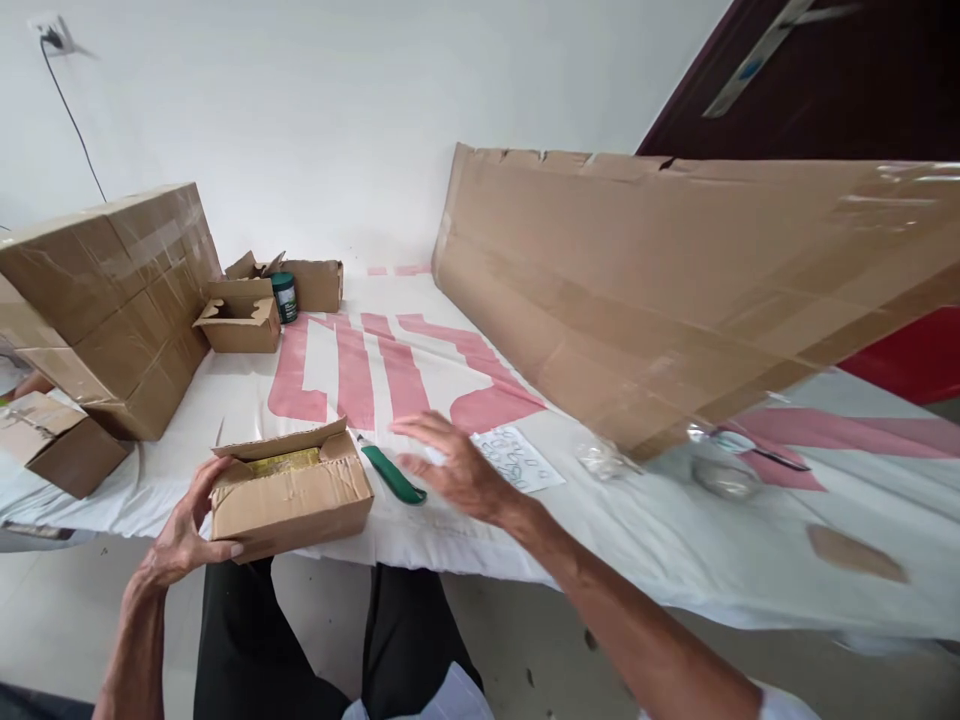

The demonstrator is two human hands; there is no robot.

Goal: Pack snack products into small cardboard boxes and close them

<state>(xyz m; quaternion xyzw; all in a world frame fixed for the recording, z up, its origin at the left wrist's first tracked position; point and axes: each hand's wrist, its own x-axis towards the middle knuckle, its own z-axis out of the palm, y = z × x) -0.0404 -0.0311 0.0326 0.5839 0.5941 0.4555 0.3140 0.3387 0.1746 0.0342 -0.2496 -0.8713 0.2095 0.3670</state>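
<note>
My left hand [184, 525] grips the left end of a small cardboard box [300, 505] at the table's front edge, its thumb on the near side and fingers at the back. The box's top flap stands up, and something yellow [285, 462] shows inside. To its right a green utility knife [394, 475] lies on the cloth with its tip toward the box. My right hand [454, 465] hovers beside the knife, fingers spread and holding nothing. Under and behind that hand lies a white sheet of paper [525, 462] with handwritten marks.
Stacked taped cartons [112, 300] stand at the left, with another small box [67, 445] before them. Behind are an open box [240, 320] and a dark green jar [284, 297]. A large cardboard sheet [637, 290] leans at the right, near clear tape rolls [724, 478].
</note>
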